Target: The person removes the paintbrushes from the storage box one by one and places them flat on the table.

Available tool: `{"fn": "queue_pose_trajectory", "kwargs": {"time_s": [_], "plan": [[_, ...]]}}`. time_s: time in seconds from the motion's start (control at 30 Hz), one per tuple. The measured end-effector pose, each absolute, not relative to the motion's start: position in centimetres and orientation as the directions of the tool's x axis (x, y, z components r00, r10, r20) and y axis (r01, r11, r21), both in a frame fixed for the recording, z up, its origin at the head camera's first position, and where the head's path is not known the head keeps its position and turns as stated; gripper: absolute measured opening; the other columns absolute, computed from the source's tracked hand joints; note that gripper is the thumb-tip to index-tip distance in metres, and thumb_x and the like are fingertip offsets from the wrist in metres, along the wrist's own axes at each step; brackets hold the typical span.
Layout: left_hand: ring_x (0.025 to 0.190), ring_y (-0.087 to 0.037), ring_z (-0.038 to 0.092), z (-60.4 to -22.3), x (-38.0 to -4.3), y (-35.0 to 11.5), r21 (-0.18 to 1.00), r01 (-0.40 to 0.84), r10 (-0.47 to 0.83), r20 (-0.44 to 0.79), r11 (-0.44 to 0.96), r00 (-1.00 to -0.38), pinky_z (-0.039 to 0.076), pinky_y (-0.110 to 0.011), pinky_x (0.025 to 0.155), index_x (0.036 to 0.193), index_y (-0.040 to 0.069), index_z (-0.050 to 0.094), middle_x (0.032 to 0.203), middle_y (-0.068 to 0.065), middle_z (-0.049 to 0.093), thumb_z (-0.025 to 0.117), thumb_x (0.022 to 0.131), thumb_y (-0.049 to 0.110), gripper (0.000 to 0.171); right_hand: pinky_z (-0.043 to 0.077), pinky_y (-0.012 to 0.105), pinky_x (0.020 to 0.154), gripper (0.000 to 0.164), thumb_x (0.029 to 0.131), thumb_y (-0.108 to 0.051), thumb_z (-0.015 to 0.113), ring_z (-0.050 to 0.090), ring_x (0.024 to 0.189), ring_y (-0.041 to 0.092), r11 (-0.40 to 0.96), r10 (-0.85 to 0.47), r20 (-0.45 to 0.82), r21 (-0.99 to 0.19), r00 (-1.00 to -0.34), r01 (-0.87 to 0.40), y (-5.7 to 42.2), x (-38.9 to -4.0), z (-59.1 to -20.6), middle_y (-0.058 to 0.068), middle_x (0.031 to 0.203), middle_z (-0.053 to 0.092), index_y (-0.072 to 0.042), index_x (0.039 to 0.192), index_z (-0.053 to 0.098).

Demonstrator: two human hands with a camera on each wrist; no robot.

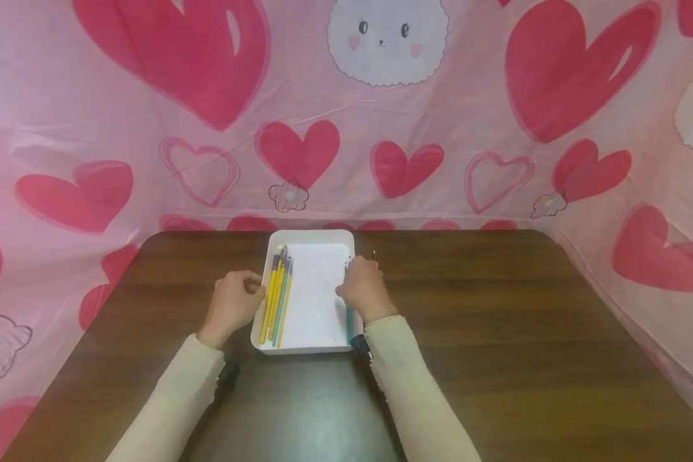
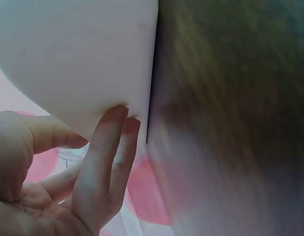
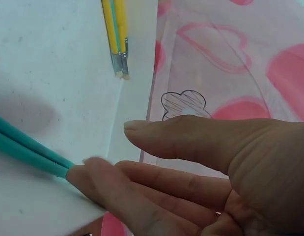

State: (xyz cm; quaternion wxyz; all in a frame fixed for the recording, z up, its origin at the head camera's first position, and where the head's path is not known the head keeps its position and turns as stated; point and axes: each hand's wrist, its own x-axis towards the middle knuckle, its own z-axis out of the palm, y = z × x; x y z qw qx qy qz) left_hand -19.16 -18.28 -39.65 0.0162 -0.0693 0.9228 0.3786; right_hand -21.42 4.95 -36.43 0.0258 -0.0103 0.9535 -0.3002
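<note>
Apparently, both hands (image 1: 233,301) (image 1: 366,289) touch the tray's (image 1: 317,292) side edges.

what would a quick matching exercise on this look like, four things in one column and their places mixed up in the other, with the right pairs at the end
Things
1. tray
2. left hand
3. yellow brushes
4. right hand

Places
A. inside, along the tray's left side
B. at the teal brushes, on the tray's right side
C. on the brown table
D. at the tray's left wall, from outside

Right pairs: 1-C, 2-D, 3-A, 4-B
</note>
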Motion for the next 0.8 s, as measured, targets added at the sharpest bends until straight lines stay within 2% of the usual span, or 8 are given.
{"fn": "queue_pose_trajectory", "kwargs": {"time_s": [0.07, 0.17, 0.23, 0.37, 0.6, 0.7, 0.8], "plan": [[0.094, -0.031, 0.069, -39.66, -19.18, -18.24, 0.694, -0.140, -0.119, -0.079, 0.707, -0.990, 0.061, -0.047, 0.084, 0.129, -0.004, 0.064, 0.115, -0.023, 0.071, 0.061, 0.098, 0.018, 0.038, 0.058, 0.041, 0.072, 0.014, 0.084, -0.007, 0.076, 0.058, 0.071, 0.026, 0.830, -0.041, -0.039, -0.558, -0.998, -0.012, 4.65, -21.27, -36.54, 0.012, 0.073, 0.064, 0.004, 0.082, 0.067], [0.092, -0.031, 0.069, -39.64, -19.23, -18.20, 0.692, -0.136, -0.119, -0.072, 0.709, -0.990, 0.061, -0.046, 0.082, 0.128, -0.004, 0.064, 0.113, -0.024, 0.071, 0.061, 0.098, 0.018, 0.037, 0.060, 0.044, 0.077, 0.026, 0.084, -0.007, 0.077, 0.062, 0.077, 0.028, 0.838, -0.042, -0.037, -0.545, -0.998, -0.015, 4.26, -21.04, -36.58, 0.020, 0.091, 0.071, 0.009, 0.102, 0.068], [0.092, -0.030, 0.069, -39.62, -19.25, -18.19, 0.693, -0.135, -0.119, -0.071, 0.709, -0.990, 0.061, -0.045, 0.082, 0.128, -0.004, 0.064, 0.113, -0.024, 0.071, 0.061, 0.098, 0.017, 0.037, 0.061, 0.043, 0.075, 0.033, 0.085, -0.009, 0.078, 0.063, 0.076, 0.029, 0.842, -0.039, -0.050, -0.539, -0.998, -0.006, 4.07, -20.90, -36.58, 0.022, 0.096, 0.071, 0.010, 0.109, 0.066], [0.094, -0.031, 0.069, -39.54, -19.23, -18.19, 0.695, -0.135, -0.119, -0.071, 0.706, -0.990, 0.061, -0.046, 0.084, 0.128, -0.004, 0.064, 0.114, -0.024, 0.070, 0.061, 0.098, 0.017, 0.037, 0.060, 0.041, 0.069, 0.034, 0.085, -0.011, 0.078, 0.062, 0.073, 0.028, 0.850, -0.040, -0.074, -0.526, -0.996, 0.005, 3.94, -20.78, -36.51, 0.021, 0.096, 0.070, 0.008, 0.110, 0.065], [0.094, -0.031, 0.068, -39.57, -19.13, -18.23, 0.697, -0.122, -0.113, -0.059, 0.707, -0.992, 0.061, -0.047, 0.084, 0.127, -0.005, 0.065, 0.114, -0.024, 0.071, 0.061, 0.098, 0.016, 0.036, 0.059, 0.042, 0.068, 0.036, 0.083, -0.014, 0.080, 0.062, 0.073, 0.028, 0.863, -0.080, -0.137, -0.505, -0.987, 0.000, 3.99, -20.78, -36.60, 0.019, 0.094, 0.069, 0.006, 0.110, 0.066], [0.094, -0.031, 0.069, -39.59, -19.16, -18.23, 0.697, -0.117, -0.111, -0.054, 0.708, -0.992, 0.061, -0.047, 0.084, 0.127, -0.004, 0.065, 0.114, -0.024, 0.071, 0.061, 0.098, 0.016, 0.036, 0.053, 0.037, 0.060, 0.032, 0.082, -0.015, 0.081, 0.060, 0.069, 0.027, 0.871, -0.112, -0.146, -0.490, -0.983, -0.026, 4.19, -20.71, -36.44, 0.016, 0.086, 0.066, 0.005, 0.102, 0.065], [0.094, -0.030, 0.069, -39.55, -19.10, -18.21, 0.700, -0.119, -0.113, -0.054, 0.705, -0.992, 0.061, -0.047, 0.086, 0.127, -0.004, 0.065, 0.115, -0.023, 0.071, 0.061, 0.098, 0.017, 0.036, 0.048, 0.033, 0.057, 0.025, 0.082, -0.015, 0.080, 0.056, 0.065, 0.024, 0.865, -0.140, -0.137, -0.498, -0.980, -0.054, 4.57, -20.52, -35.98, 0.010, 0.074, 0.058, 0.003, 0.087, 0.064]]}}
